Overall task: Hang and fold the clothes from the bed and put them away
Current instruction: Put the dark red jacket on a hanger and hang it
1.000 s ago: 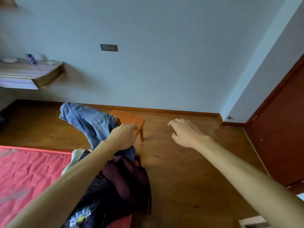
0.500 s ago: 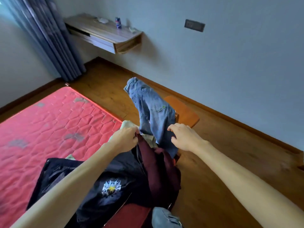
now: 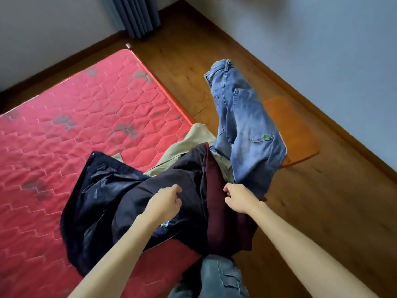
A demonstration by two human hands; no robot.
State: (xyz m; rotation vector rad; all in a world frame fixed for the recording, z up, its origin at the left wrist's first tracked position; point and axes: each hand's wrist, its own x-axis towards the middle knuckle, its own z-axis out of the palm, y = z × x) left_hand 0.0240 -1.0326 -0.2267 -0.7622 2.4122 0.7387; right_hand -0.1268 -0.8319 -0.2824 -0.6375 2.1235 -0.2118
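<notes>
The room had a wooden floor (image 3: 322, 211) and pale walls, with a grey-blue curtain (image 3: 135, 16) hanging past the far corner of the bed. The bed was a red quilted mattress (image 3: 64, 125) lying low on the floor, and the clothes were heaped at its near corner. A navy jacket (image 3: 101, 201) of shiny cloth was spread widest, lying flat on the mattress with its near edge hanging over the side. A maroon garment (image 3: 217, 211) lay against the jacket at the very edge of the mattress and spilled off toward the floor. A beige garment (image 3: 191, 140) showed from beneath both, at the mattress edge. The blue jeans (image 3: 247, 130) stretched away off the mattress over the floor, the waistband farthest from it, and they hid part of an orange stool (image 3: 298, 130) standing just beside the mattress. I could not tell whether the jeans rested on the stool or hung in the air. The person stood at the mattress corner with both arms reaching over the heap. The left hand (image 3: 165, 201) was on the jacket, its fingers and thumb curled together on a fold of the cloth. The right hand (image 3: 238, 198) had its fingers curled where the jeans met the maroon garment; whether it gripped either one I could not tell.
</notes>
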